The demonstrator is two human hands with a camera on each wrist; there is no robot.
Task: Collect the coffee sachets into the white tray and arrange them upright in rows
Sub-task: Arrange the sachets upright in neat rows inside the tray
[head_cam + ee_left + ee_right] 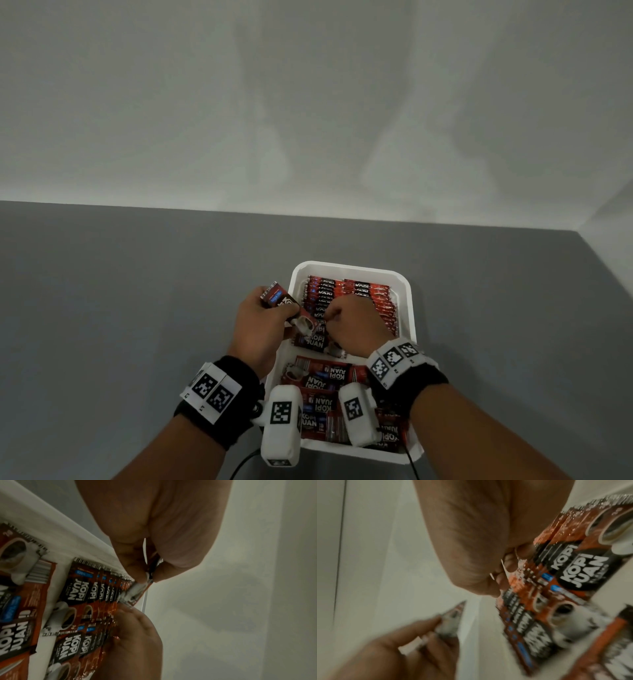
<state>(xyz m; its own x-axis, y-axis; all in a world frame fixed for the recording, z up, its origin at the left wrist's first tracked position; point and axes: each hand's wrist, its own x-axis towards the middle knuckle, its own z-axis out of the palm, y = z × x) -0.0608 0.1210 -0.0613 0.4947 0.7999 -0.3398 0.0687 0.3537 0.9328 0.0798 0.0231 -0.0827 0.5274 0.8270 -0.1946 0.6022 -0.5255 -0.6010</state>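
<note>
Here, the left hand (255, 329) is pinching a single Kopi Juan sachet (279, 297) between thumb and fingers, holding it tilted just over the left rim of the white tray (409, 301) — the left wrist view is showing that grip pressed together on the packet's edge. The right hand (352, 325) is sitting inside the tray with its fingers curled down into the standing sachets (346, 291); the right wrist view is showing the fingertips (510, 565) digging in among the packet tops, gripping or parting them, though the blur is making it hard to tell which.

The standing sachets are filling the far half of the tray in two rows side by side, packed close and leaning slightly. Nearer the person, several loose sachets (322, 377) are lying flat and overlapping in the near half of the tray, some face up with the brand name readable. The tray is resting on a grey desk (120, 308), right of centre, with a pale wall (308, 102) rising behind it.

Both wrists are wearing black bands with white marker tags, and two white camera housings — one (282, 423) under the left wrist, one (358, 414) under the right — are hanging over the near end of the tray.
</note>
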